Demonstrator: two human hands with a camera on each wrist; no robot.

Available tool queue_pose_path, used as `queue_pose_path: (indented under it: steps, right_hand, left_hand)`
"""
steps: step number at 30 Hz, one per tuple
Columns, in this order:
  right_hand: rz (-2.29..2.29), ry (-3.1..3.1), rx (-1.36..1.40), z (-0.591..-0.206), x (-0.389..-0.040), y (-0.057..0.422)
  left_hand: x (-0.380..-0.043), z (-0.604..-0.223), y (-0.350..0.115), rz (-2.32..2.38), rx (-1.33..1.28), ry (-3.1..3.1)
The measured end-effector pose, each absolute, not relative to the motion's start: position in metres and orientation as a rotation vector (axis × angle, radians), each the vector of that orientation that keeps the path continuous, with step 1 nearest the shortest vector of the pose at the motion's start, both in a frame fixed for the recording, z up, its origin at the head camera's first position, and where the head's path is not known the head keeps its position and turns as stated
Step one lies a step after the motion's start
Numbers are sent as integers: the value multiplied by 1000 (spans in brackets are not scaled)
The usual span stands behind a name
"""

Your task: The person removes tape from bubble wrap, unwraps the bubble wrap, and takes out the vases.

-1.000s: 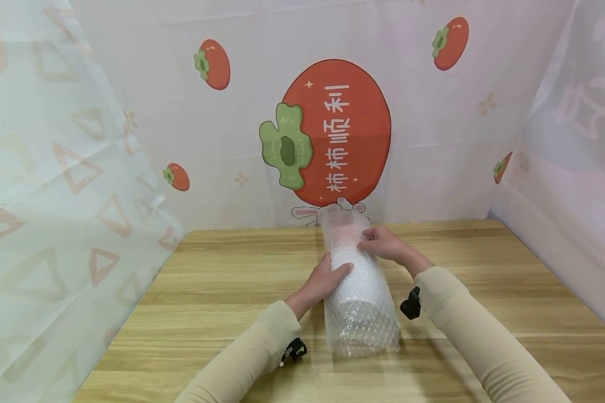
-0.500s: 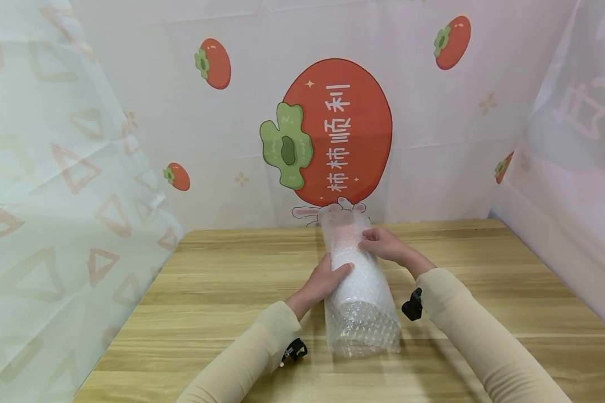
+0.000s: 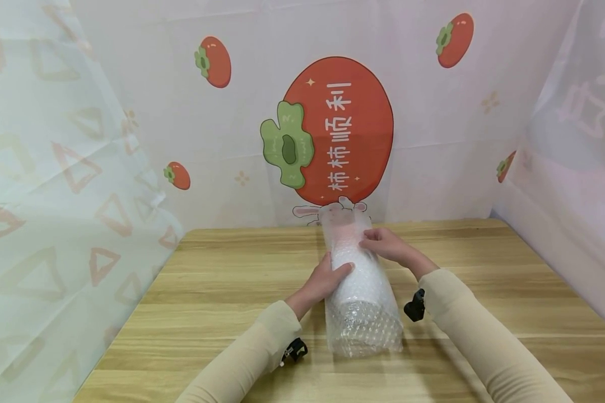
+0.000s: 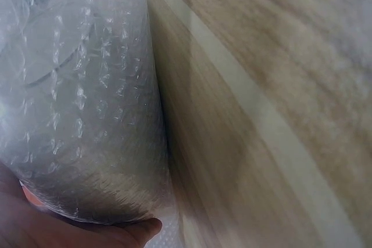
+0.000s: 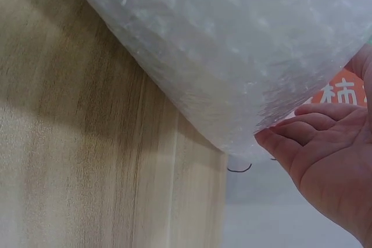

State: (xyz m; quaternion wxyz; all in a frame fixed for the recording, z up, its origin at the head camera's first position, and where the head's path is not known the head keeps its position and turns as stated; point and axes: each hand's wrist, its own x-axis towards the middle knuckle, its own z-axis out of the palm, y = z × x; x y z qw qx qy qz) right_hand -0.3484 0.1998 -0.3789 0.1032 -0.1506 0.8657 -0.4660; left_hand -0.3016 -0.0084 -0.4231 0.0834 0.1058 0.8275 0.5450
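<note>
A white, roughly cylindrical object wrapped in bubble wrap [image 3: 360, 280] lies lengthwise on the table; the wrap hides what kind of thing it is. Its loose, see-through end [image 3: 365, 330] faces me, and a curved rim shows through the wrap [image 4: 87, 85] in the left wrist view. My left hand [image 3: 325, 277] grips the bundle's left side, thumb on top and the other fingers mostly hidden behind it. Farther up, my right hand [image 3: 387, 244] holds the right edge between thumb and bent fingers. The right wrist view shows those fingers [image 5: 285, 137] against the bubble wrap.
The wooden table [image 3: 222, 280] extends to both sides of the bundle. Behind it hangs a white cloth [image 3: 423, 184] printed with red persimmons, close to the bundle's far end. Pale patterned cloths [image 3: 70, 168] enclose the left and right sides.
The bundle's near end has spread very slightly to the right, and my right forearm has shifted a little the same way. Both hands keep their places on the wrap.
</note>
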Motion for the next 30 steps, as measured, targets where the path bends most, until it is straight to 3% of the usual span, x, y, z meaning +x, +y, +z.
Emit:
queue_pose_path:
  steps: [30]
  right_hand:
    - [-1299,2626,-351,-368,-368,204]
  left_hand:
    - [-301,-421,-8,1606,299,2459]
